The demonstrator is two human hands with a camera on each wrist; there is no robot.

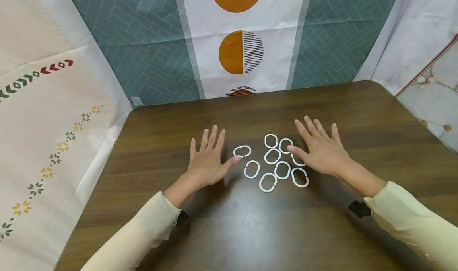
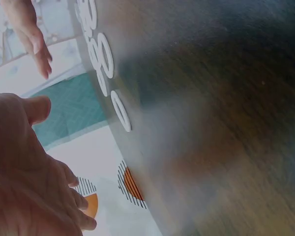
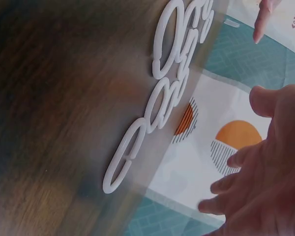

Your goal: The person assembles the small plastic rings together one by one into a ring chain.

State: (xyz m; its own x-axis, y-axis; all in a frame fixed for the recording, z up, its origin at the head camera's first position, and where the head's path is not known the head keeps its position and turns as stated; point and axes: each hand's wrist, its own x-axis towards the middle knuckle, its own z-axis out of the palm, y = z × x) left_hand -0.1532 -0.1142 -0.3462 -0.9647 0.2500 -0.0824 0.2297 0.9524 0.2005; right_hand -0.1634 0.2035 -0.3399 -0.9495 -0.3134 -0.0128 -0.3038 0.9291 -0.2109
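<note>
Several white oval plastic links, each with a small gap in its rim, lie flat on the brown table. In the head view, my left hand point(image 1: 207, 159) is held over the table left of them, fingers spread. Its thumb overlaps the edge of the leftmost link point(image 1: 242, 146); a second link point(image 1: 251, 178) lies just nearer me. On the right, my right hand point(image 1: 322, 149) is also spread and partly covers one link point(image 1: 296, 162). Both wrist views show the palms raised above the tabletop, apart from the links, with nothing held. The right wrist view shows one link point(image 3: 108, 188) large.
The wood-grain table point(image 1: 150, 143) reaches back to a teal and white patterned cloth point(image 1: 143, 44). Pale printed cloth point(image 1: 43, 116) hangs at the left, and a white floral cloth point(image 1: 429, 76) at the right. Dark straps point(image 1: 359, 209) sit at both sleeve cuffs.
</note>
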